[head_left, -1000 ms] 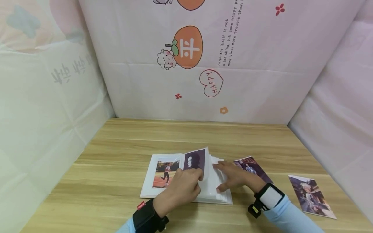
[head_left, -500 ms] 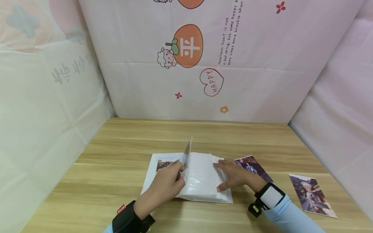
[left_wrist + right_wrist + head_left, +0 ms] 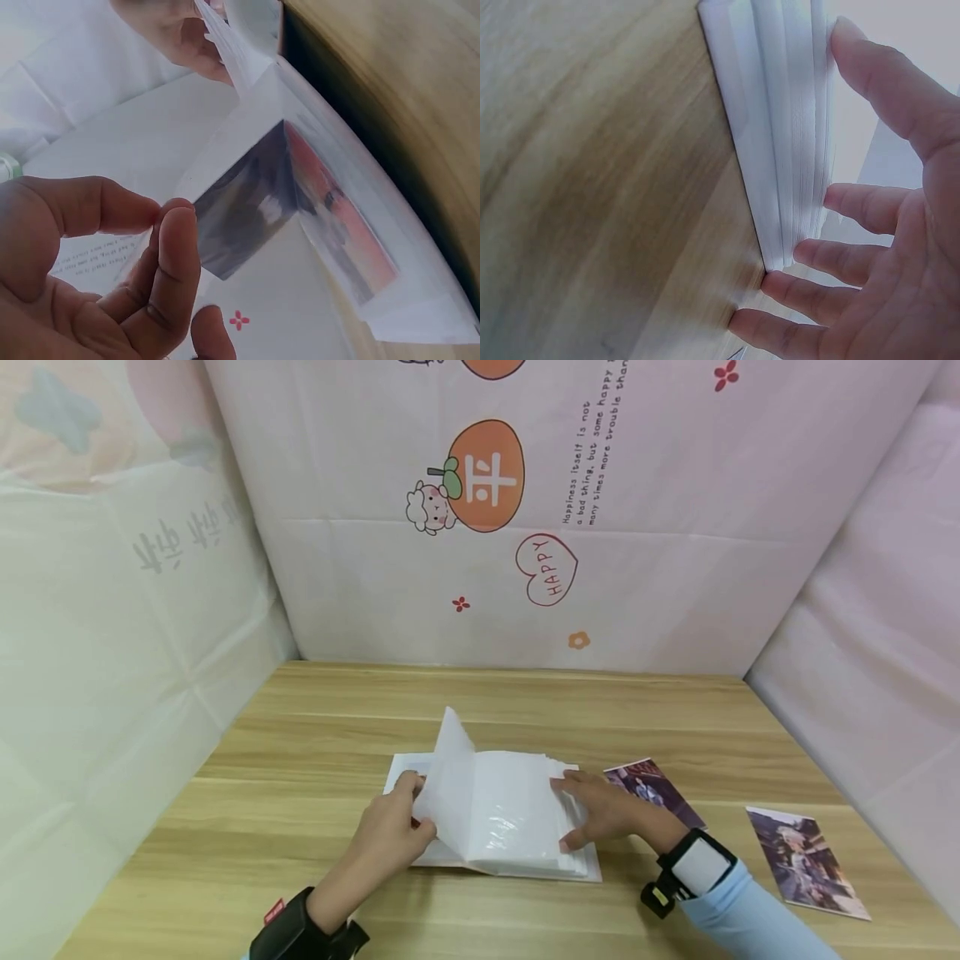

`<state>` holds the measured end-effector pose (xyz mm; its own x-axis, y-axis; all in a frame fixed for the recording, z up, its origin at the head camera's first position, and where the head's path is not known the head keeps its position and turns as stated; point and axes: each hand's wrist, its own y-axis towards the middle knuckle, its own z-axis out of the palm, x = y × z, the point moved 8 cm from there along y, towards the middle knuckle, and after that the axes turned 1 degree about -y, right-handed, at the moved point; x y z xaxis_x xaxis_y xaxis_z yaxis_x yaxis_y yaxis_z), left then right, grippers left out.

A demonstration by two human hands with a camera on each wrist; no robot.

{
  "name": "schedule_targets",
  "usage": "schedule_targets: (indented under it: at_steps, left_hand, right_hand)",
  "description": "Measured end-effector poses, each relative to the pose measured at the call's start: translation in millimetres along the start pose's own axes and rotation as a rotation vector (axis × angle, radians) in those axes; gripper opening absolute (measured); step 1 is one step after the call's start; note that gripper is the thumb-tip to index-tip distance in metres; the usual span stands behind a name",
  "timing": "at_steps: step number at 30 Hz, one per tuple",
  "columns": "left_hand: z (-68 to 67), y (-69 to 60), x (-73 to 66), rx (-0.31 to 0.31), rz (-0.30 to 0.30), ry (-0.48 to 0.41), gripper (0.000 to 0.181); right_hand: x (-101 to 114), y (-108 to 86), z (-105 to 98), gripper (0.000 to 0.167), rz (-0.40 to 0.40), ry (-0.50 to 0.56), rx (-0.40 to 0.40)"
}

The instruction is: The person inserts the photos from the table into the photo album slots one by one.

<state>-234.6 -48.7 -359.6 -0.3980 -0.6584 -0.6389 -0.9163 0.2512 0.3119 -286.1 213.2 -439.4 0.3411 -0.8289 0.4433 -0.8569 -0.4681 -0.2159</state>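
Note:
An open photo album (image 3: 517,810) lies on the table, its right-hand page blank white. One raised page (image 3: 450,777) leans over to the left, and my left hand (image 3: 386,831) pinches its outer edge. In the left wrist view, thumb and fingers of the left hand (image 3: 112,262) meet at the page edge, with a dark photo (image 3: 247,202) and a reddish photo (image 3: 337,217) beyond. My right hand (image 3: 607,810) rests with spread fingers on the album's right edge; in the right wrist view the right hand (image 3: 885,247) touches the page stack (image 3: 780,135).
One photo print (image 3: 656,793) lies just right of the album, partly behind the right hand. Another print (image 3: 806,864) lies farther right on the wooden table (image 3: 225,860). White printed cloth (image 3: 360,593) stands behind and along both sides.
My left hand has moved left, swinging the page with the dark portrait photo up and over to the left. The left-hand running photo is now covered. My right hand has stayed in place.

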Motion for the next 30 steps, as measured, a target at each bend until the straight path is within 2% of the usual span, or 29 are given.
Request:
schedule_targets:
  at_steps: [6,12,20,30]
  left_hand:
    - [-1.5,-3.2,10.8,-0.005,-0.053,0.049,0.045]
    - [-2.2,-3.0,19.2,-0.006,-0.079,0.019,0.048]
    - [-14.0,-0.6,29.1,-0.029,-0.147,0.021,0.045]
    - [-13.2,-4.8,43.8,0.050,-0.208,0.137,0.026]
  right_hand:
    - [0.7,-0.7,-1.4,0.094,-0.011,0.009,-0.005]
    - [0.8,-0.8,-1.0,0.094,-0.006,0.012,-0.007]
    - [1.0,-0.9,-0.7,0.095,-0.022,0.017,-0.011]
    - [0.8,-0.8,-0.7,0.096,-0.027,0.022,-0.008]
